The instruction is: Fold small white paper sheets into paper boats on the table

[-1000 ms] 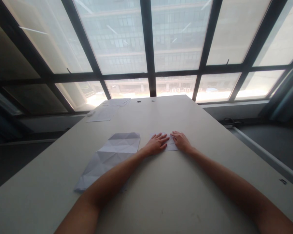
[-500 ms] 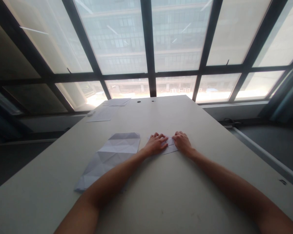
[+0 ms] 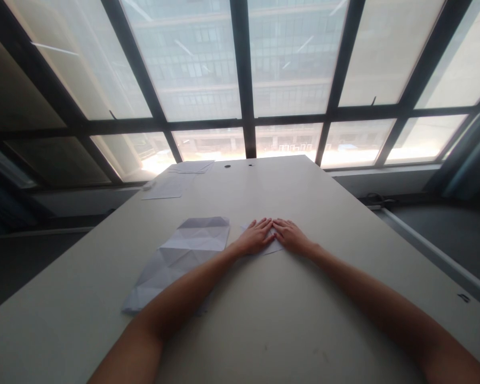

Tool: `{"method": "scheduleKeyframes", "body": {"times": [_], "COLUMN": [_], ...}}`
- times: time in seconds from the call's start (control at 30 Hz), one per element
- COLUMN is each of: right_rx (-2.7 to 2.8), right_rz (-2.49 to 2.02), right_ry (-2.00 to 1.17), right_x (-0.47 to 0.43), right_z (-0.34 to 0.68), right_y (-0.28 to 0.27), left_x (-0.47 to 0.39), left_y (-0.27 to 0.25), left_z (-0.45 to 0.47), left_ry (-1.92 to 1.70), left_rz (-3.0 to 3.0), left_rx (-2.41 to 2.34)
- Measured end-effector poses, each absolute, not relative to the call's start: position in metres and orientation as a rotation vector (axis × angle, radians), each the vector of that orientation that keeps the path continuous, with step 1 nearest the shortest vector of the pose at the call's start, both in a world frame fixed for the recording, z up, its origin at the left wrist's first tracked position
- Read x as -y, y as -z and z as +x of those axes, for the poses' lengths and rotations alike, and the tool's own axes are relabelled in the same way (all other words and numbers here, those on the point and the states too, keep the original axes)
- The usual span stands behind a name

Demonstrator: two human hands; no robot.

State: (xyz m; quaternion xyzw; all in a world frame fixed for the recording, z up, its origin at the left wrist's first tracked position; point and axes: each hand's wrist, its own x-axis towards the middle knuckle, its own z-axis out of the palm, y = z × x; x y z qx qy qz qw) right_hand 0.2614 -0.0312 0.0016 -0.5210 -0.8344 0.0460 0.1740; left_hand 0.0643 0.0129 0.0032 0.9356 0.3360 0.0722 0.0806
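A small folded sheet of white paper [image 3: 272, 247] lies on the white table [image 3: 288, 320], largely covered by both hands. On its left part rests my left hand [image 3: 256, 236], palm down, fingers stretched out flat. My right hand [image 3: 293, 236] presses flat on the right part, its fingers also extended. The fingertips of the two hands nearly meet at the far edge of the paper. Neither hand grips anything. To the left is a larger creased sheet of paper [image 3: 200, 234], partly hidden under my left forearm.
Flat papers [image 3: 164, 188] lie at the table's far left corner, beside a small pale object [image 3: 148, 186] I cannot make out. A round dark hole [image 3: 228, 166] sits near the far edge. Large windows [image 3: 200, 64] stand behind the table.
My right hand has slid left across the folded paper toward my left hand, and its bent fingers have flattened out. My left hand's fingers have straightened, staying nearly in place.
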Motion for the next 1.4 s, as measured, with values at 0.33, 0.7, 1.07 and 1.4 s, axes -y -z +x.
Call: {"method": "scheduleKeyframes", "body": {"times": [0.33,0.7,1.07,1.4], "right_rx": [2.384,2.396,2.394,2.179], "right_rz": [-1.568,-1.594,-1.603,-1.978], "right_ry": [-0.224,-0.225,-0.241,-0.183], "right_x": [0.0279,0.0298,0.0291,0.0255], "right_z": [0.2634,0.2628,0.2628,0.2643], "right_y": [0.0029,-0.0015,0.0015,0.0075], "left_x": [-0.0126,-0.0140,-0.0171,-0.0168], "left_y": [-0.0050,-0.0030,-0.0033,-0.0033], "left_z": [0.0643,0.0650,0.0650,0.0627], "left_ry": [-0.211,-0.216,-0.239,-0.214], "left_rz": [2.806,2.712,2.843,2.859], "left_rx": [-1.165,-1.386,-0.920,-0.915]}}
